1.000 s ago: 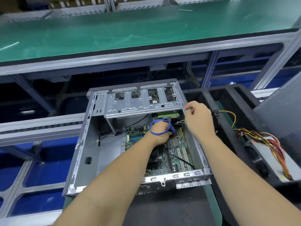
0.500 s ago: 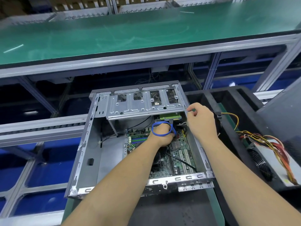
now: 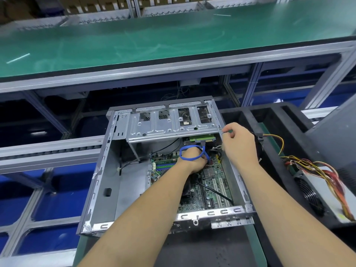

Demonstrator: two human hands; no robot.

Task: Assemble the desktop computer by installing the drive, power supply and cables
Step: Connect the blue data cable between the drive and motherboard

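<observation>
The left hand [image 3: 194,160] reaches down inside the open case [image 3: 104,170], fingers curled around the blue cable [image 3: 187,157] over the motherboard [image 3: 210,187]; the cable's plug sits in the drive [image 3: 202,138] under the bay bracket [image 3: 169,124]; the right hand [image 3: 238,145] pinches something small at the case's right wall; the power supply [image 3: 316,191] lies in the black tray [image 3: 277,170] to the right.

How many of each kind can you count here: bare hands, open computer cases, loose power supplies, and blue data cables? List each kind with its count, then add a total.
Bare hands: 2, the left hand and the right hand
Open grey metal computer case: 1
Silver box power supply with coloured wires: 1
Looped blue data cable: 1
Total: 5
</observation>
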